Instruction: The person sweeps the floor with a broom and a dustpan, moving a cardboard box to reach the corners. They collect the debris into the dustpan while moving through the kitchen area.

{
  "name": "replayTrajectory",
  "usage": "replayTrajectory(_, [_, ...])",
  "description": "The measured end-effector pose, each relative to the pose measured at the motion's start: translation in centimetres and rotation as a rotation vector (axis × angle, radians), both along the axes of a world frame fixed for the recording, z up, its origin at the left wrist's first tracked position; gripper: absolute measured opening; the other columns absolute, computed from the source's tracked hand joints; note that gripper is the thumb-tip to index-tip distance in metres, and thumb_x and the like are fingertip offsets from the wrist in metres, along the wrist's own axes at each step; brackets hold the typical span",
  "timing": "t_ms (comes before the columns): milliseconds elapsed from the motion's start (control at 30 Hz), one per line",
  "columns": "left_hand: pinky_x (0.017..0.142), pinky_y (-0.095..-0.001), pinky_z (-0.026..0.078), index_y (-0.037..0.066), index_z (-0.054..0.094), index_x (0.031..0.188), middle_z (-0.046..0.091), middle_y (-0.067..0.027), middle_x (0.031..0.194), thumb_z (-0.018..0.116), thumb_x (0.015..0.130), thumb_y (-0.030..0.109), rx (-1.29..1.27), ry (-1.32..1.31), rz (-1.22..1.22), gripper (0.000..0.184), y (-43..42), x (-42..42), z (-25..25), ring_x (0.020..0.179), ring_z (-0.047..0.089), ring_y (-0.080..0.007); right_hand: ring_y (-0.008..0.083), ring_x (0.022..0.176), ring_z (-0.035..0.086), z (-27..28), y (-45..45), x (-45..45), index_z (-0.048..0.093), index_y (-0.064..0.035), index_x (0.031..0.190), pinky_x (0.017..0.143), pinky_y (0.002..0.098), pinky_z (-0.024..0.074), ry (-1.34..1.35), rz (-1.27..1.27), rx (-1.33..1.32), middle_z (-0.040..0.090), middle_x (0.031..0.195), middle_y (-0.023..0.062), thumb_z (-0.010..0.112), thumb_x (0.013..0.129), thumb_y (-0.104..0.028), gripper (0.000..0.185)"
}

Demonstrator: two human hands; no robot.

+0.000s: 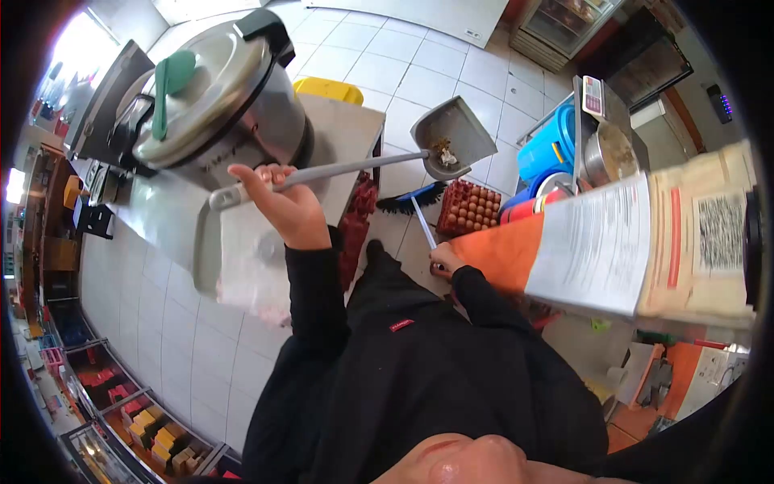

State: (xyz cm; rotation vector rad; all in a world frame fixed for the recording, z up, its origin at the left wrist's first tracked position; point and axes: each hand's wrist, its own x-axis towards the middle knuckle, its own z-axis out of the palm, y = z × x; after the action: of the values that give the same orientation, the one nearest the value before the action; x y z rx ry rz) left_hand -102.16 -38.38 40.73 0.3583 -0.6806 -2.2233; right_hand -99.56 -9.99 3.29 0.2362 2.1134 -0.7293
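Observation:
A long grey handle runs from my left hand (289,206) to a grey dustpan (454,137), which holds a small heap of crumpled debris. The fingers of my left hand curl round the handle near its end, palm up, beside a big steel pot. Lower down at the centre, my right hand (445,260) is closed round the pale stick of a broom (413,198) with dark blue bristles. The broom head is just below the dustpan, next to a tray of brown eggs (472,207).
The large lidded pot (226,97) stands on a steel table (351,121) at the left, with a green ladle (168,89) on its lid. At the right are a blue bucket (548,145), a metal bowl (610,153) and a large printed sack (597,242). White tiles cover the floor.

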Motion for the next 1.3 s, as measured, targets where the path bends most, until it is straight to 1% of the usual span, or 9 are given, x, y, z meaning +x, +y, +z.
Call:
replayTrajectory(67, [0.062,-0.0239,0.029,0.011,0.034,0.063,0.031,0.0017,0.059,0.051,0.076,0.048,0.003,-0.019,0.024,0.043,0.6,-3.0,-0.4,0.057,0.031,-0.0094,0.0221,0.051,0.058,-0.7,0.0,-4.9,0.058,0.0056,0.07,0.041,0.0344,0.0421,0.038,0.082,0.023,0.057,0.058,0.0128,0.051,0.069,-0.006,0.014])
replayTrajectory(133, [0.063,-0.0237,0.029,0.011,0.034,0.061,0.031,0.0017,0.058,0.051,0.077,0.047,0.009,-0.051,0.059,0.042,1.0,-6.2,-1.2,0.057,0.031,-0.0096,0.0211,0.052,0.058,-0.3,-0.3,-8.2,0.057,0.0066,0.075,0.041,0.0333,0.042,-0.03,-0.205,0.016,0.058,0.059,0.013,0.052,0.069,-0.006,0.015])
replayTrajectory(200, [0.065,-0.0233,0.029,0.012,0.034,0.06,0.031,0.0017,0.058,0.051,0.077,0.046,0.049,-0.065,0.055,0.042,1.3,-9.7,-1.9,0.058,0.031,-0.0096,0.015,0.045,0.053,-0.9,0.6,-11.6,0.056,0.0054,0.068,0.037,0.0276,0.0379,0.016,0.073,-0.051,0.056,0.056,0.0103,0.056,0.071,-0.003,0.009])
replayTrajectory(267, [0.065,-0.0228,0.028,0.012,0.033,0.059,0.031,0.0017,0.058,0.052,0.076,0.046,0.066,-0.056,0.09,0.042,2.0,-13.6,-1.9,0.058,0.031,-0.0096,0.0138,0.042,0.049,0.1,1.0,-15.4,0.055,0.0038,0.074,0.037,0.0269,0.0376,-0.232,-0.68,-0.32,0.054,0.055,0.007,0.055,0.074,-0.007,0.011])
replayTrajectory(300, [0.065,-0.0231,0.028,0.013,0.033,0.06,0.03,0.0018,0.058,0.052,0.076,0.046,0.048,-0.056,0.061,0.042,1.7,-15.6,-2.5,0.058,0.031,-0.0095,0.0151,0.042,0.047,1.3,1.4,-16.9,0.054,-0.0006,0.069,0.038,0.0283,0.0386,-0.112,-0.501,-0.294,0.05,0.055,0.0064,0.055,0.075,-0.007,0.009])
replayTrajectory(433, [0.064,-0.0239,0.028,0.012,0.033,0.06,0.03,0.0019,0.058,0.052,0.076,0.047,0.067,-0.089,0.047,0.042,1.4,-22.8,-2.6,0.058,0.03,-0.0086,0.0122,0.042,0.045,2.9,2.3,-20.9,0.053,-0.0001,0.071,0.037,0.0274,0.035,-0.27,-0.708,-0.343,0.05,0.056,0.0051,0.054,0.077,-0.012,0.013])
replayTrajectory(667, [0.062,-0.0229,0.028,0.012,0.035,0.063,0.031,0.0023,0.058,0.053,0.075,0.047,0.094,-0.099,0.08,0.041,2.1,-32.3,-5.6,0.057,0.031,-0.008,0.0118,0.041,0.045,2.9,3.4,-28.1,0.052,-0.0002,0.069,0.036,0.0267,0.0354,-0.222,-0.635,-0.327,0.05,0.056,0.0055,0.056,0.072,-0.006,0.008])
replayTrajectory(933, [0.058,-0.0202,0.028,0.011,0.036,0.067,0.032,0.0015,0.061,0.057,0.072,0.047,-0.08,-0.263,0.229,0.041,6.5,-44.8,-8.1,0.057,0.031,-0.007,0.0115,0.037,0.043,-2.2,7.7,-45.8,0.052,-0.0023,0.068,0.035,0.0241,0.0352,-0.314,-0.658,-0.528,0.05,0.052,0.0042,0.055,0.072,-0.008,0.008])
replayTrajectory(1300, [0.061,-0.0224,0.03,0.013,0.029,0.06,0.028,0.001,0.056,0.057,0.069,0.052,0.012,-0.417,0.517,0.05,5.3,-50.7,-9.0,0.054,0.032,-0.0088,0.0068,0.034,0.037,10.7,30.8,-54.3,0.048,-0.004,0.083,0.031,0.0208,0.0287,-0.172,-0.452,-0.404,0.042,0.05,-0.0012,0.052,0.074,-0.006,0.01])
